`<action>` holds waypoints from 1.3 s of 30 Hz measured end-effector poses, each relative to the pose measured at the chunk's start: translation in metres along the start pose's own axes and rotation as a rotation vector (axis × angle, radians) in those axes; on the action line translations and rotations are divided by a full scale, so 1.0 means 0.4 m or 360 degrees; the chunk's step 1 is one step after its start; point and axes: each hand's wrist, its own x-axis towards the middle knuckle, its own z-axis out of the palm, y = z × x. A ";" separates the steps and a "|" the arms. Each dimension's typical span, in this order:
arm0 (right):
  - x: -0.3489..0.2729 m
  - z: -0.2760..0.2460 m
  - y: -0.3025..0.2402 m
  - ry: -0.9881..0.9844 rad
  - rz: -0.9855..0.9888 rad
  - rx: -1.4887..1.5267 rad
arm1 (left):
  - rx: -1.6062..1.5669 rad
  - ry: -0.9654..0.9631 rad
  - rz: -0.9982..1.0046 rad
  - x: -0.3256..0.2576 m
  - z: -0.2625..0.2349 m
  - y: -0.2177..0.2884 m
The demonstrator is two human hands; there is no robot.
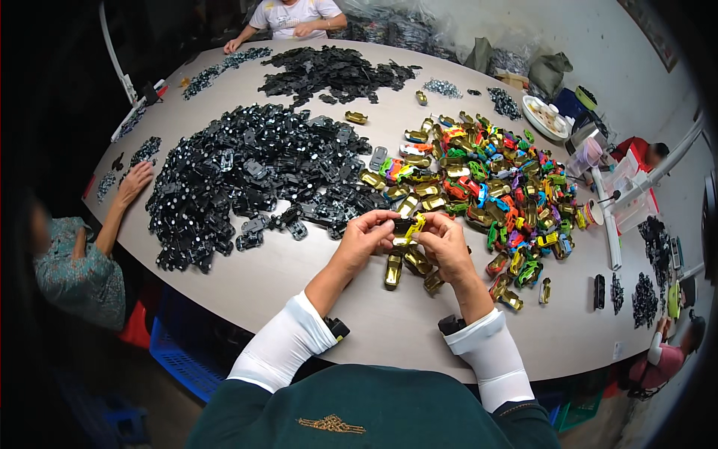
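Toy car: a gold toy car (406, 227) with a black bottom sits between both hands, above the table's near edge.
Left hand (366, 234): fingers pinch the car's left end.
Right hand (443, 239): fingers pinch the right end, so the hands are close together.
Done: it looks like a few gold cars (410, 266) lie finished just under the hands.
Left to do: a big heap of black bottoms (247, 172) and a bright pile of car tops (486, 179) wait on the table (299, 284). Lots left, I think.

Probably a toy-assembly workshop: heaps of small black plastic chassis parts (247, 172) and shiny coloured toy-car shells (486, 179) cover a shared oval grey table (299, 277).
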 end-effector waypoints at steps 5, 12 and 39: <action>-0.006 0.024 -0.004 -0.0203 -0.0092 -0.0002 | -0.0112 -0.0054 0.0105 -0.003 -0.008 0.000; -0.006 0.019 0.005 -0.0218 -0.0123 -0.0442 | -0.0368 -0.0090 -0.0040 -0.004 -0.012 0.016; -0.019 0.023 -0.022 -0.0001 0.0001 0.0044 | -0.0182 -0.0045 0.0094 -0.002 -0.009 -0.004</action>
